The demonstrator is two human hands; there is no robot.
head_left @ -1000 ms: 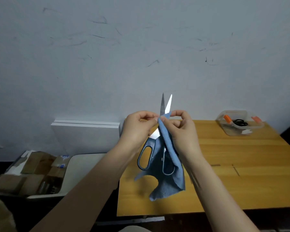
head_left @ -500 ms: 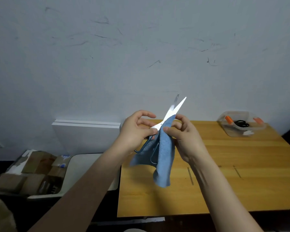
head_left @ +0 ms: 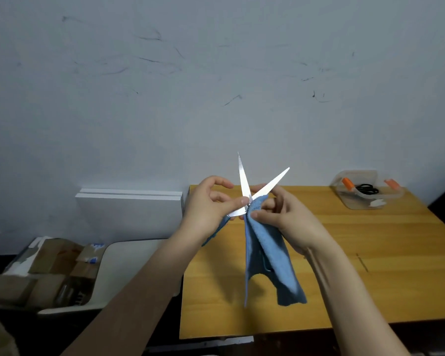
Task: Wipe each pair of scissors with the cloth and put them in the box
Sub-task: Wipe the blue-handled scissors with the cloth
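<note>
Scissors (head_left: 262, 187) shiny metal; cloth (head_left: 267, 253) blue nappy; table (head_left: 370, 265) smooth wood; box (head_left: 355, 201) clear plastic.

The scissors (head_left: 243, 181) show little but their blades; the cloth (head_left: 267, 253) and the left hand (head_left: 203, 209) hide nearly all of the handles. In the box (head_left: 355, 204), the black loops (head_left: 368, 188) and orange pieces (head_left: 347, 182) are too small to make out

The scissors (head_left: 243, 181) have swung open since a moment ago, their blades now spread in a wide V with one upright. The cloth (head_left: 265, 253) has slid down to the pivot and hangs longer under the right hand (head_left: 290, 217).
</note>
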